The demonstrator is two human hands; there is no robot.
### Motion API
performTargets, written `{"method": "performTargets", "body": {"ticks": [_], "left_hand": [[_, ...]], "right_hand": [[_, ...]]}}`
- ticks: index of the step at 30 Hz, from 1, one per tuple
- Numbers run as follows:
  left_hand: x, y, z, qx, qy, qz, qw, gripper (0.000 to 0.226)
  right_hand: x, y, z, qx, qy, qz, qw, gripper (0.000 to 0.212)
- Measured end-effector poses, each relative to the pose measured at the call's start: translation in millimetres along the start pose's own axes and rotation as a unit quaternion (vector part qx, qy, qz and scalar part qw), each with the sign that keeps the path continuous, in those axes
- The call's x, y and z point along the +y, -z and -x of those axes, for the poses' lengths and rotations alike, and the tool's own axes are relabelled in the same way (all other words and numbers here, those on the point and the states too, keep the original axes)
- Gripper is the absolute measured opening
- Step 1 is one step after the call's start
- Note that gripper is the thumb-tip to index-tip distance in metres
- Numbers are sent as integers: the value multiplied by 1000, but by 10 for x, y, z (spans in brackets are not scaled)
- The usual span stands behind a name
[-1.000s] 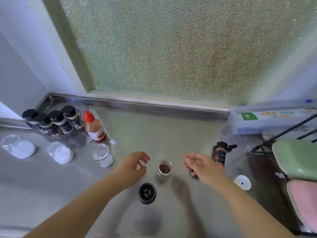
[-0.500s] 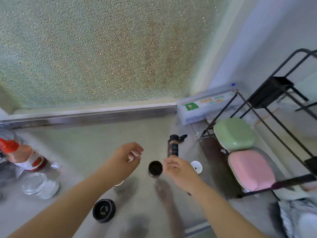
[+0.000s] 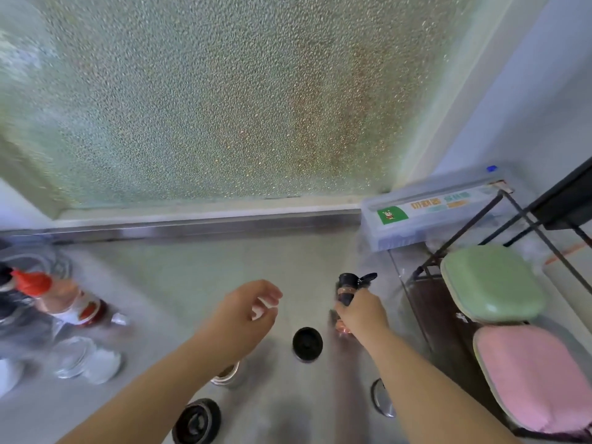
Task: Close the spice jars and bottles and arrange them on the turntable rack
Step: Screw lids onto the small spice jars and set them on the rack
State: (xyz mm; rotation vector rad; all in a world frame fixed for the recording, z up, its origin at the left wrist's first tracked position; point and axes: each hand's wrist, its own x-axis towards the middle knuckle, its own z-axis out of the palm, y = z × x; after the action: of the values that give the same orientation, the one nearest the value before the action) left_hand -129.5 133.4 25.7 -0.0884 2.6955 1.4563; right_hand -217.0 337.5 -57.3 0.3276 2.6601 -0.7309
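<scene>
My right hand (image 3: 362,315) grips a dark spice bottle (image 3: 347,288) whose black flip cap hangs open to the right. My left hand (image 3: 246,312) hovers above the counter with loosely curled fingers and holds nothing. Under my left forearm stands an open jar of brown spice (image 3: 228,374), partly hidden. One black lid (image 3: 307,343) lies between my hands and another black lid (image 3: 197,421) lies nearer to me. At the left stand a red-capped sauce bottle (image 3: 61,299) and open glass jars of white powder (image 3: 86,360). The turntable rack (image 3: 41,259) is blurred at the left edge.
A round white lid (image 3: 381,398) lies beside my right forearm. At the back right sits a cling-film box (image 3: 432,213), and a black wire rack (image 3: 464,225) holds a green box (image 3: 493,283) and a pink box (image 3: 538,379). Frosted glass runs behind the counter.
My right hand has moved from beside the black lid to the dark bottle and taken hold of it. My left hand has stayed hovering. The view swung right, then partly back.
</scene>
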Motion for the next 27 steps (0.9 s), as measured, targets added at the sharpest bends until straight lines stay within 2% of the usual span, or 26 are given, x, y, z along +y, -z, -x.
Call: {"method": "performTargets", "body": {"ticks": [3, 7, 10, 13, 15, 17, 19, 21, 23, 27], "left_hand": [[-18, -61, -37, -9, 14, 14, 1000, 30], [113, -149, -133, -16, 35, 43, 998, 21], [289, -97, -168, -8, 40, 130, 991, 27], [385, 112, -103, 15, 27, 188, 982, 22], [404, 319, 6, 41, 10, 239, 970, 19], [420, 544, 140, 55, -12, 290, 956, 24], [429, 798, 285, 67, -34, 320, 944, 26], [405, 1044, 430, 78, -54, 314, 945, 26], [377, 1260, 590, 96, -82, 252, 959, 29], [379, 1595, 891, 153, -121, 156, 968, 27]], "right_hand": [[-18, 73, 114, -4, 47, -13, 999, 35], [-240, 256, 454, -17, 150, -107, 983, 26], [-547, 382, 827, -28, 228, -153, 961, 21], [-880, 492, 1157, -44, 299, -190, 934, 39], [-1082, 511, 1332, -58, 328, -201, 921, 42], [-1251, 507, 1479, -38, 350, -192, 916, 42], [-1416, 529, 1595, -19, 375, -205, 904, 59], [-1599, 561, 1696, -42, 388, -250, 886, 76], [-1792, 596, 1793, -84, 413, -292, 859, 84], [-2113, 589, 2036, -125, 482, -345, 796, 78]]}}
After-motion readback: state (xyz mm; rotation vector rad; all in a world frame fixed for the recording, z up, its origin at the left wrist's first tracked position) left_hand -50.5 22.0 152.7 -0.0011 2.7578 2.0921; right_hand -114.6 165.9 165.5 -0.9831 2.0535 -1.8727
